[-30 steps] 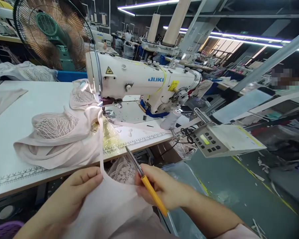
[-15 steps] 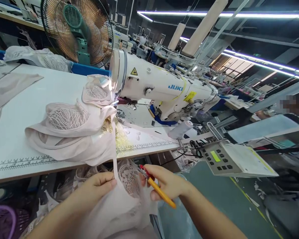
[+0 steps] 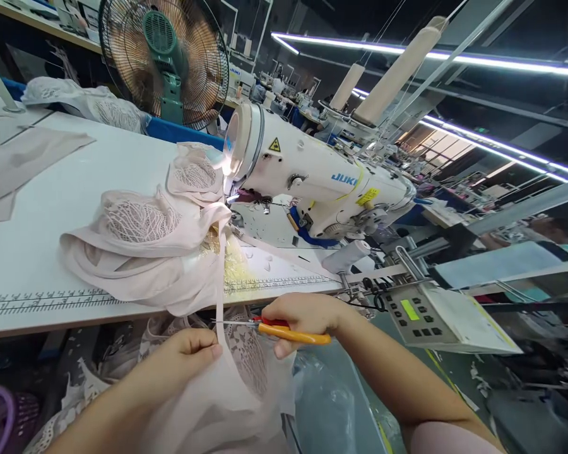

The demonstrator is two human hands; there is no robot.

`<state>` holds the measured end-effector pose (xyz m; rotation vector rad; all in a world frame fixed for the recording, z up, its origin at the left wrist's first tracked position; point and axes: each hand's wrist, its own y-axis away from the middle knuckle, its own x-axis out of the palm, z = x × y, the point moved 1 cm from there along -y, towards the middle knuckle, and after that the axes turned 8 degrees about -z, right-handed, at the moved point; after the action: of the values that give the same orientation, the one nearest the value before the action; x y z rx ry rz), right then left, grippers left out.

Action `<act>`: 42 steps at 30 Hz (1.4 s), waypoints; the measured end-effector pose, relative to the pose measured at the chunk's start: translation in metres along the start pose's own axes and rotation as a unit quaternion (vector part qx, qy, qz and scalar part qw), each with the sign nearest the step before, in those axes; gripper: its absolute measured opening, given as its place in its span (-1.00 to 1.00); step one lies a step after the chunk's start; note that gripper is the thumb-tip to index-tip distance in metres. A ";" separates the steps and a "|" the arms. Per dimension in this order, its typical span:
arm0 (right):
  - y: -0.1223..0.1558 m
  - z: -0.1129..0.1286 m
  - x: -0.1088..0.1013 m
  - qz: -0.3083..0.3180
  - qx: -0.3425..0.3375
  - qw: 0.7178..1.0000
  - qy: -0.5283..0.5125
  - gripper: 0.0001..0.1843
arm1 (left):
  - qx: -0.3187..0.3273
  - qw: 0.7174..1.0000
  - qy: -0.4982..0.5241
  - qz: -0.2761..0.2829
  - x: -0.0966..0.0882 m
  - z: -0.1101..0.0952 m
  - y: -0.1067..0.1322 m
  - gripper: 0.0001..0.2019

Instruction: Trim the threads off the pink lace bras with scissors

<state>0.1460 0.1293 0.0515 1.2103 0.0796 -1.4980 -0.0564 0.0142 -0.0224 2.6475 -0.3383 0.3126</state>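
Observation:
My left hand [image 3: 189,356] pinches a pale pink fabric strap [image 3: 220,284] just below the table edge. That strap runs down from the sewing machine's needle area into a pale pink lace bra [image 3: 248,359] in my lap. In my right hand [image 3: 300,318] are orange-handled scissors [image 3: 296,334], their thin blades lying across the strap slightly above my left fingers. Whether the blades are closed on the strap I cannot tell. More joined bras [image 3: 139,221] lie on the white table, trailing from beneath the machine head.
The white JUKI sewing machine [image 3: 312,164] stands on the table [image 3: 42,265], which has a printed ruler along its front edge. A control box [image 3: 421,315] juts out at the right. Behind are a fan [image 3: 165,57] and thread cones [image 3: 397,69]. A purple basket [image 3: 12,403] sits lower left.
My right hand has moved up and turned the scissors, so the blades now point left across the strap. My left hand keeps its hold. The camera view has shifted slightly.

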 end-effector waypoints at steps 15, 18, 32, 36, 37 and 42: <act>-0.008 -0.003 -0.005 -0.061 0.008 0.995 -0.077 -0.41 | -0.016 1.000 -0.017 0.013 -0.002 0.001 -0.001 -0.64; -0.002 -0.007 0.007 -0.142 -0.017 0.973 -0.181 -0.43 | 0.013 0.998 -0.065 0.014 0.004 -0.007 0.002 -0.69; -0.003 0.018 0.114 -0.390 -0.003 0.835 -0.389 -0.51 | 0.198 0.892 -0.300 -0.275 0.013 -0.005 0.014 -0.86; 0.000 0.018 0.118 -0.448 -0.033 0.819 -0.358 -0.69 | 0.138 0.923 -0.188 -0.306 0.017 0.000 0.013 -0.50; 0.000 0.017 0.118 -0.452 -0.044 0.818 -0.353 -0.76 | 0.126 0.936 -0.154 -0.291 0.016 0.001 0.012 -0.49; 0.002 0.013 0.120 -0.457 -0.131 0.802 -0.363 -0.84 | -0.006 0.986 -0.056 -0.158 0.009 0.002 0.009 -0.72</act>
<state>0.1616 0.0372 -0.0254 0.2507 0.3810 -2.6068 -0.0497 0.0039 -0.0185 2.6574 0.0489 0.0586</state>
